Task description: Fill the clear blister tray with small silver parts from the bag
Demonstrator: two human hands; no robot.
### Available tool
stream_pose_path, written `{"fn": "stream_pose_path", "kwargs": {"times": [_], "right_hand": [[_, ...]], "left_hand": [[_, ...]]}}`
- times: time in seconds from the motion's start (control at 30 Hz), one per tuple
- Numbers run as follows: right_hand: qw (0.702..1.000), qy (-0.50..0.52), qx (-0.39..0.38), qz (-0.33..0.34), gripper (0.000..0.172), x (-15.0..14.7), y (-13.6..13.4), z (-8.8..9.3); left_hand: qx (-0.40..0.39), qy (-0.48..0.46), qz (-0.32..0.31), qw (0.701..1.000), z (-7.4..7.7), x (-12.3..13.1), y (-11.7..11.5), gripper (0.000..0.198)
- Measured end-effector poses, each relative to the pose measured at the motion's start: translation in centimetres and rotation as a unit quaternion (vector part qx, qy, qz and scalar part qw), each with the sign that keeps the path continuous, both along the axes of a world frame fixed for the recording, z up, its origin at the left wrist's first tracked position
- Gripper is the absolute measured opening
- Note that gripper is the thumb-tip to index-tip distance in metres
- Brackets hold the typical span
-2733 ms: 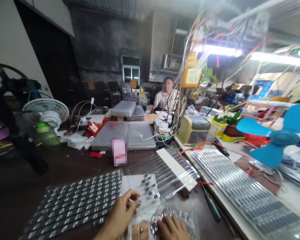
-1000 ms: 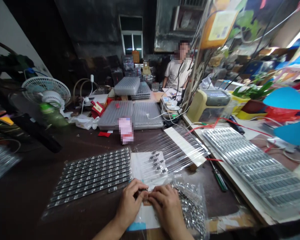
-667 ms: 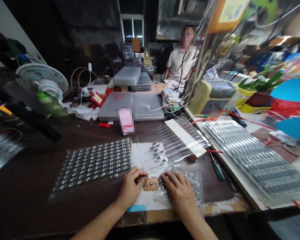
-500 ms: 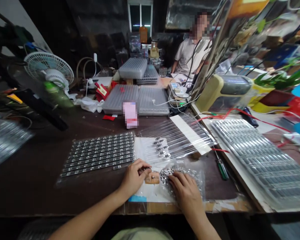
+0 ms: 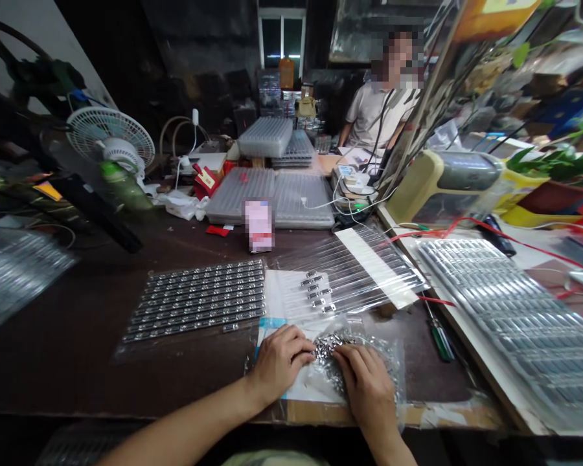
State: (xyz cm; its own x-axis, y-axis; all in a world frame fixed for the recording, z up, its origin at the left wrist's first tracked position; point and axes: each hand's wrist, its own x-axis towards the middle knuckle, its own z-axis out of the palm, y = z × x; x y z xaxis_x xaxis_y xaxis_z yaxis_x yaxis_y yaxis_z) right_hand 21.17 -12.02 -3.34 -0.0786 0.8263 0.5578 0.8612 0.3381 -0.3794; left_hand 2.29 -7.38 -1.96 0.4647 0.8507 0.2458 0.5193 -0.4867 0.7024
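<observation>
A clear plastic bag (image 5: 394,353) lies at the front of the table, with a heap of small shiny metal parts (image 5: 326,344) at its opening. My left hand (image 5: 282,359) is curled at the heap's left side, fingertips pinched together; whatever is between them is hidden. On the heap's right side rests my right hand (image 5: 365,370), its thumb and fingers closed at the parts, and I cannot make out what they grip. Under both hands is a white sheet (image 5: 304,388) with blue patches. Several small metal clips (image 5: 319,292) lie on clear plastic just beyond.
Left of the hands lies a sleeve of dark metal strips (image 5: 199,299). Clear tubing with a white band (image 5: 376,268) spreads behind. A green-handled screwdriver (image 5: 441,340) and filled tray (image 5: 510,323) are at right. A fan (image 5: 111,137) stands left; a person (image 5: 376,113) sits opposite.
My left hand has moved right and nearer me, up to the heap of parts. A brown patch between the hands is no longer visible. My right hand stays at the heap.
</observation>
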Motion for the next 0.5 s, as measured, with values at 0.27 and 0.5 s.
{"fn": "stream_pose_path", "kwargs": {"times": [0.27, 0.5], "right_hand": [[1.000, 0.019, 0.017, 0.016, 0.017, 0.6, 0.5, -0.7], [0.998, 0.029, 0.014, 0.051, 0.018, 0.4, 0.5, 1.1]], "left_hand": [[-0.019, -0.022, 0.001, 1.000, -0.5, 0.3, 0.2, 0.013], [-0.002, -0.055, 0.034, 0.998, 0.6, -0.8, 0.8, 0.012]]}}
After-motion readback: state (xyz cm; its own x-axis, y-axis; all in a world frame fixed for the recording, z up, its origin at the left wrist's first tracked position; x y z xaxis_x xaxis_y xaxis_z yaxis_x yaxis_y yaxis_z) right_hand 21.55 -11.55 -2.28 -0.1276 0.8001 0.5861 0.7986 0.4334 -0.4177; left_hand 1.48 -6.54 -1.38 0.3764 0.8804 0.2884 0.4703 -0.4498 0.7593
